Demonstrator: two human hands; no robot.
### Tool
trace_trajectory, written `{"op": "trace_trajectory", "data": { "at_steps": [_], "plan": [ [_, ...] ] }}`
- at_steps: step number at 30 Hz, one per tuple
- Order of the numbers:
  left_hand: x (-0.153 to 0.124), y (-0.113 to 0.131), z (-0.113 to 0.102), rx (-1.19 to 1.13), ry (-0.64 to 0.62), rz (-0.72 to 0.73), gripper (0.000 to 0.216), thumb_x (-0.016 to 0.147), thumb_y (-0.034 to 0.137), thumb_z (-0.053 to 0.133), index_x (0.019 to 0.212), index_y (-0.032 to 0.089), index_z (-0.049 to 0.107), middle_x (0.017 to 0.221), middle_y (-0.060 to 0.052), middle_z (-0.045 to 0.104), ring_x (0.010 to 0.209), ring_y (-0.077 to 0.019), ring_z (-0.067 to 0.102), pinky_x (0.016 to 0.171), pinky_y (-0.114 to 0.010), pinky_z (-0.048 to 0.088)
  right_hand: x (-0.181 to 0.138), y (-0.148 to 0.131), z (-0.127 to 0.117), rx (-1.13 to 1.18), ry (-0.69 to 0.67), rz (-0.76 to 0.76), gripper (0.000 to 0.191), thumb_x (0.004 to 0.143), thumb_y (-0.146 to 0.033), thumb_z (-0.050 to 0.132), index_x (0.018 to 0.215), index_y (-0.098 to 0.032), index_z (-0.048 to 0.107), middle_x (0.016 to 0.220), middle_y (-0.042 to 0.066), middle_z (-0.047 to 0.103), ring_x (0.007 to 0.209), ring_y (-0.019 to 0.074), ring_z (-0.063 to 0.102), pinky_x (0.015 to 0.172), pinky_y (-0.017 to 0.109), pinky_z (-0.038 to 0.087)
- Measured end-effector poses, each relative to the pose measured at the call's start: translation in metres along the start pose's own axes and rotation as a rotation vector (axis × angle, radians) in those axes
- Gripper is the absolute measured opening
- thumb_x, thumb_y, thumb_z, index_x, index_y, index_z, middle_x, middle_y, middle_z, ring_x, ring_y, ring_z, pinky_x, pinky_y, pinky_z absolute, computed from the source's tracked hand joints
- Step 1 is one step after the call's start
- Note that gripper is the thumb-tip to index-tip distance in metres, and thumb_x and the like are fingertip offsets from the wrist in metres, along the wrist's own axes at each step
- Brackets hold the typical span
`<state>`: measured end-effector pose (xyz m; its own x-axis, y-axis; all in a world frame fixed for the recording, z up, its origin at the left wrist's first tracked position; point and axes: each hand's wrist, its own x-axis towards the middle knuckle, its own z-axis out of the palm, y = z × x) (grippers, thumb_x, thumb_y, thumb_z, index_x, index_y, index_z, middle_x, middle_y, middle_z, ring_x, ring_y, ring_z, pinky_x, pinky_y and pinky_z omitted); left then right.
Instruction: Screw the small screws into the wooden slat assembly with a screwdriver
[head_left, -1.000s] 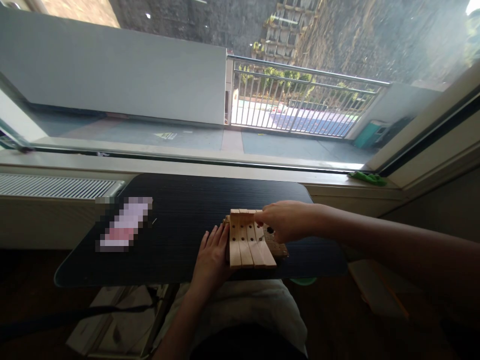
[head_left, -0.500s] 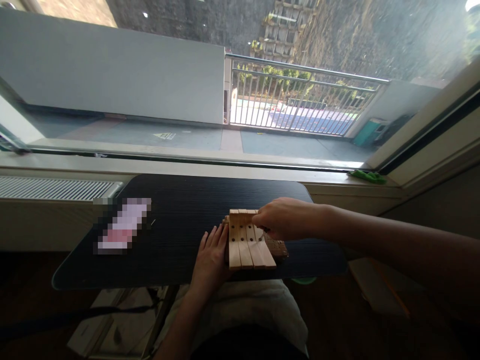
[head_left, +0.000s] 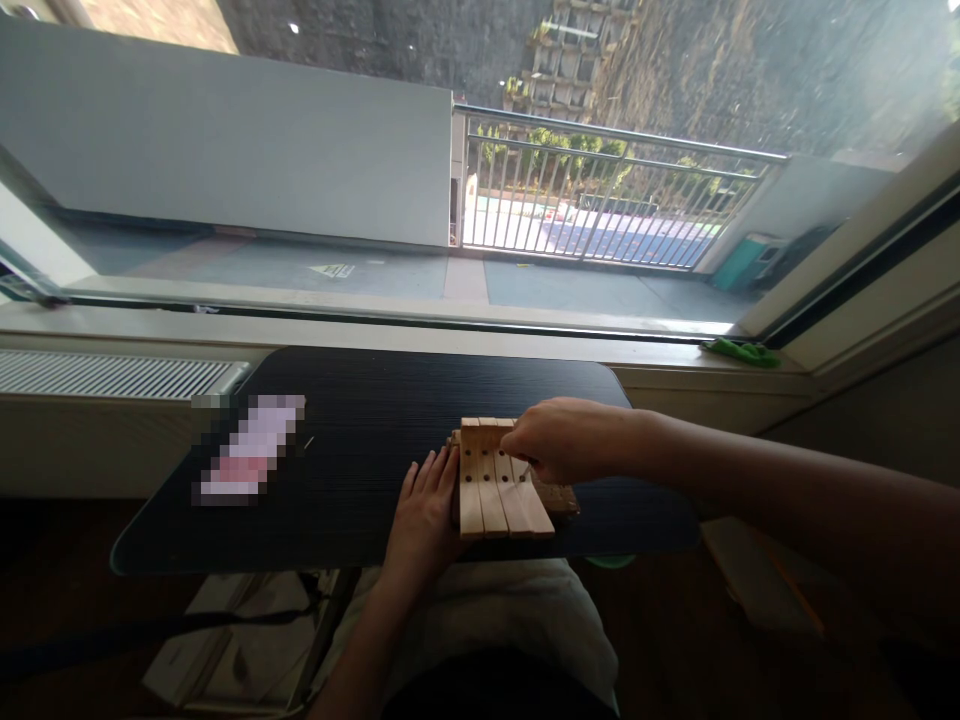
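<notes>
Several pale wooden pieces (head_left: 491,508) lie side by side on the black table, with two rows of dark round holes or screw heads across them. A darker brown wooden block (head_left: 559,497) shows under their right side. My left hand (head_left: 427,510) rests along the left side of the pieces, its fingers stretched forward and touching the wood. Over the upper right of the pieces, my right hand (head_left: 551,440) is closed round a thin tool whose kind I cannot make out. Its slim end points down near the rightmost lower hole. The fist hides the upper right holes.
The black table (head_left: 360,400) stands against a window sill (head_left: 420,343). A blurred pinkish rectangle (head_left: 251,445) lies on its left, beside a small thin stick (head_left: 309,442). A green cloth (head_left: 741,352) is on the sill at right, and a radiator (head_left: 120,372) at left.
The whole view has shifted slightly. Both hands and the wooden pieces keep nearly the same places, and my right fist stays at the upper right of the wood.
</notes>
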<state>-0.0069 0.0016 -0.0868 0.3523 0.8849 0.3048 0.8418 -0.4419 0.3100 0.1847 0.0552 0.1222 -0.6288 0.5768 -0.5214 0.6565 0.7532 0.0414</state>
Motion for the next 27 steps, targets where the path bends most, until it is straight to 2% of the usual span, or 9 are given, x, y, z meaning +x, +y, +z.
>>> {"op": "trace_trajectory", "data": {
  "at_steps": [7,17,27],
  "plan": [
    [-0.0002,0.0,0.0004,-0.007,0.001,-0.003,0.098,0.072,0.034,0.073,0.155,0.013,0.025,0.152,-0.02,0.048,0.141,-0.0364,0.044,0.117,-0.053,0.033,0.0014,-0.0024,0.0016,0.023,0.023,0.061,0.027,0.079,-0.014,0.058,0.1,-0.017,0.074,0.088,0.01,0.073,0.072,0.0202,0.063,0.053,0.029,0.031],
    [-0.0008,-0.0035,0.0021,-0.018,0.002,0.02,0.103,0.071,0.038,0.076,0.155,0.014,0.022,0.152,-0.021,0.047,0.141,-0.0373,0.044,0.116,-0.055,0.034,0.0013,-0.0065,-0.0006,0.102,0.018,0.139,0.029,0.079,-0.016,0.059,0.103,-0.017,0.076,0.093,0.012,0.075,0.078,0.0223,0.067,0.057,0.029,0.036],
    [-0.0009,-0.0022,-0.0001,-0.006,-0.005,0.027,0.102,0.072,0.033,0.072,0.156,0.015,0.017,0.153,-0.021,0.046,0.142,-0.0368,0.043,0.116,-0.055,0.033,0.0042,-0.0091,0.0,0.102,0.051,0.136,0.031,0.079,-0.015,0.058,0.105,-0.017,0.075,0.092,0.013,0.076,0.081,0.0245,0.069,0.055,0.028,0.035]
  ]
}}
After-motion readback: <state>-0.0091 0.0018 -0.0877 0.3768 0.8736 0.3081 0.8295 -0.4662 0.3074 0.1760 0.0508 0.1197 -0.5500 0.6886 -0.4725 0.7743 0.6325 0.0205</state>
